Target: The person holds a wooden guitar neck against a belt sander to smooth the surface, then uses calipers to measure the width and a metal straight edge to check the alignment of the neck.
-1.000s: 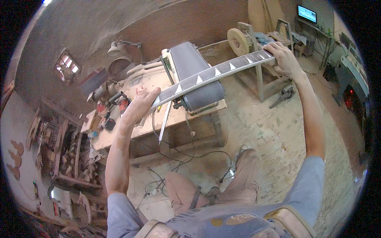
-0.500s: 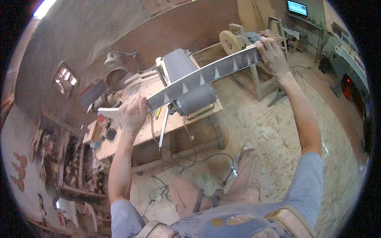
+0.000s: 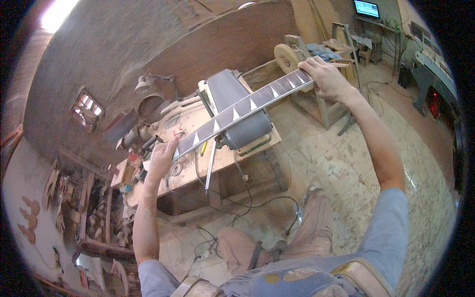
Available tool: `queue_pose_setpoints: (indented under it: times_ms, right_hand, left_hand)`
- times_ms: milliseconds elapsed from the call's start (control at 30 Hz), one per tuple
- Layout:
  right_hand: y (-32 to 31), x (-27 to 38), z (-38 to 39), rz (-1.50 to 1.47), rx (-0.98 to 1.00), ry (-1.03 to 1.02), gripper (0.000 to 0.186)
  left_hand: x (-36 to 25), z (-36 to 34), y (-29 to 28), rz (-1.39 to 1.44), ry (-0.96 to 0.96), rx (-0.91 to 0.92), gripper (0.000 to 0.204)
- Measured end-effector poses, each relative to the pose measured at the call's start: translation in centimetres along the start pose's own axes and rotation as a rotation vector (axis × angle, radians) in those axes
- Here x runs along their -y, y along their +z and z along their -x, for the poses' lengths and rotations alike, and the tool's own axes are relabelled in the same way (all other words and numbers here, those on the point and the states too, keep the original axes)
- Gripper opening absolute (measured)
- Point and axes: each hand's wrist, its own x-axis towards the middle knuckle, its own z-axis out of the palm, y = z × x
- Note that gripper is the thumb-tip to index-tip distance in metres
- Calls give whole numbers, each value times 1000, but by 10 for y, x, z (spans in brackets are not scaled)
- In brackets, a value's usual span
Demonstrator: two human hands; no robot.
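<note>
On the lit screen, far beyond the belt sander and to its right, whatever is displayed is too small to be read.

The inlaid neck, long, dark and set with white triangles, is held across the sander, over the part between its flat belt and its near roller. Its long axis is slanted, with the left end nearer the person and the right end farther away. The triangles' tips are pointed away from the person. Contact with the sander is probably light, if any; it cannot be judged from above.

Left of the sander, the neck's near end is gripped by the left hand, its forearm raised almost straight. Right of the sander, the far end is gripped from above by the right hand, its arm stretched outward and its forearm angled inward.

The sander is carried on a bench; a pale wheel is seen beyond it, to the right.
</note>
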Motion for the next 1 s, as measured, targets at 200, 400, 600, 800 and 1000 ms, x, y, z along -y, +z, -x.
queue_pose_setpoints:
  times_ms: [200, 400, 600, 800, 1000]
  right_hand:
    - [22, 14, -6, 279, -407, -42, 36]
    - [13, 21, -12, 15, -172, -126, 37]
    - [-2, 34, -23, -62, -1, -112, 38]
    - [28, 48, -19, 132, -428, -28, 37]
    - [19, 58, -28, 4, -255, -104, 44]
  left_hand:
    - [-16, 12, 3, -233, 302, -418, 47]
    - [15, 22, -16, 34, -95, -43, 50]
    - [49, 27, -24, -49, -4, -33, 60]
    - [16, 31, -14, -226, 284, -409, 40]
    - [37, 50, -31, -183, 109, -214, 44]
